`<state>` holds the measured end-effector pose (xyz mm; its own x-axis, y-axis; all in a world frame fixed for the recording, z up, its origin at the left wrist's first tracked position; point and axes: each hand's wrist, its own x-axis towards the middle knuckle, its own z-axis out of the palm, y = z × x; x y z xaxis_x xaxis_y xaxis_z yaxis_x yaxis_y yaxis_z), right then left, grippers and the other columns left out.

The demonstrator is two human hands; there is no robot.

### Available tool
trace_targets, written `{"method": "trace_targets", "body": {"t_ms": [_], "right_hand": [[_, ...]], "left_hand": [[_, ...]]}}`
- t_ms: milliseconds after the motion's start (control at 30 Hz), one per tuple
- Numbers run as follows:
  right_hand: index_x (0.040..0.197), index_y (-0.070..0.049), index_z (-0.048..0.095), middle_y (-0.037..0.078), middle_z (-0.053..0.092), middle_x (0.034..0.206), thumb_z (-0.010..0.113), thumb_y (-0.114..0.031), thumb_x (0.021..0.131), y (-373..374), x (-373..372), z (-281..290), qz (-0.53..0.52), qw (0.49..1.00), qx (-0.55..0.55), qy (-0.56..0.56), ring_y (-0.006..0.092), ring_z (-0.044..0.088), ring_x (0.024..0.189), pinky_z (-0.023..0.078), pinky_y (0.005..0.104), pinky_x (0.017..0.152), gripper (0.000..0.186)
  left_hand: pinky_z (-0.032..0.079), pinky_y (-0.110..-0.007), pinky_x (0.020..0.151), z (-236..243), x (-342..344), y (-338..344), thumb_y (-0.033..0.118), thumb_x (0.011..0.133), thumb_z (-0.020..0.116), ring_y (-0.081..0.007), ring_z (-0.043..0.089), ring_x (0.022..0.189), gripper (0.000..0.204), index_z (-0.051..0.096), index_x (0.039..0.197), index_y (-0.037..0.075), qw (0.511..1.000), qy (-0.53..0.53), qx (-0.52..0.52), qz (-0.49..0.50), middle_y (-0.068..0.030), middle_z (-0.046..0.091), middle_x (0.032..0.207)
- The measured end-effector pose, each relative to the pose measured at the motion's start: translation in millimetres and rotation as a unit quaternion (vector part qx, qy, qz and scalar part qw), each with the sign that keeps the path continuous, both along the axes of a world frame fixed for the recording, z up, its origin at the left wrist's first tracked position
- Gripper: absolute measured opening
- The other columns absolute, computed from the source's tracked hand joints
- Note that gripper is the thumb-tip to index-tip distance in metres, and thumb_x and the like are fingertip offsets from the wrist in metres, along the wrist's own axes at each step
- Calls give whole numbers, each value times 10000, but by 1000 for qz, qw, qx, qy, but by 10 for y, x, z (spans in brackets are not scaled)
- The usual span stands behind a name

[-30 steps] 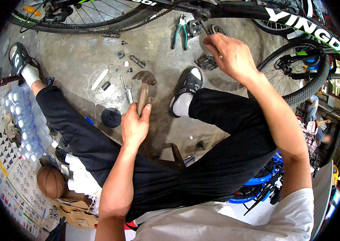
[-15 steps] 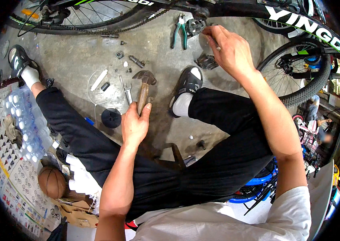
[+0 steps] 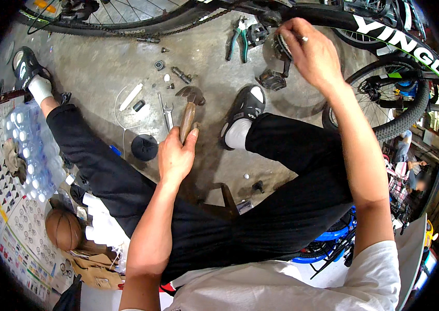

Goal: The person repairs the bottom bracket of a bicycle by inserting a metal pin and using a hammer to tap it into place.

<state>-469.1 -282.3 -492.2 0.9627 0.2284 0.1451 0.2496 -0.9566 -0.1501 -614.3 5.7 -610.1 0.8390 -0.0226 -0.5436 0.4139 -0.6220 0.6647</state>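
Note:
My left hand (image 3: 176, 153) is closed round the wooden handle of a hammer (image 3: 189, 116), its dark metal head pointing away from me above the floor. My right hand (image 3: 315, 54) is curled beside the bicycle's chainring (image 3: 283, 46) and crank arm (image 3: 286, 66). A small shiny piece (image 3: 305, 39) shows at its fingers; whether it is held or worn I cannot tell. The fingertips are partly hidden. Below that hand is a black pedal (image 3: 272, 80). Part of the bicycle frame (image 3: 328, 14) crosses above.
Green-handled pliers (image 3: 238, 41) lie by another pedal (image 3: 256, 34). Wrenches (image 3: 168, 114), a black spool (image 3: 144, 147) and several small parts lie on the floor. My sandalled foot (image 3: 243, 111) stands between the hands. Bottled water (image 3: 33, 150) and a basketball (image 3: 64, 229) are at left.
My right hand has moved slightly up and right and turned, uncovering the chainring and crank arm. My left hand keeps its hold on the hammer. The whole view has shifted a little.

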Motion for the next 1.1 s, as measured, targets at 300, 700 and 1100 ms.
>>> {"method": "trace_targets", "body": {"t_ms": [300, 700, 1100], "right_hand": [[959, 1, 557, 198, 645, 736, 608, -147, 921, -57, 286, 118, 22, 992, 120, 26, 389, 651, 703, 494, 445, 625, 161], [910, 3, 518, 153, 613, 707, 575, -148, 972, -149, 222, 18, -64, 974, 208, 65, 254, 600, 642, 470, 378, 613, 173], [951, -11, 541, 242, 652, 841, 587, -191, 936, -284, 319, -106, 55, 993, 97, -32, 447, 629, 845, 488, 511, 757, 186]], "left_hand": [[477, -535, 716, -15, 2, 68, 426, 930, 638, -499, 636, 845, 454, 579, 920, -24, 999, 39, 12, 6, -288, 650, 790], [474, -533, 743, -67, -27, 31, 420, 924, 642, -509, 625, 873, 461, 581, 917, -37, 999, 37, 17, 3, -303, 649, 828], [471, -451, 596, 678, 154, -51, 389, 929, 665, -441, 613, 627, 412, 581, 895, -13, 992, -123, 4, 12, -237, 589, 640]]}}
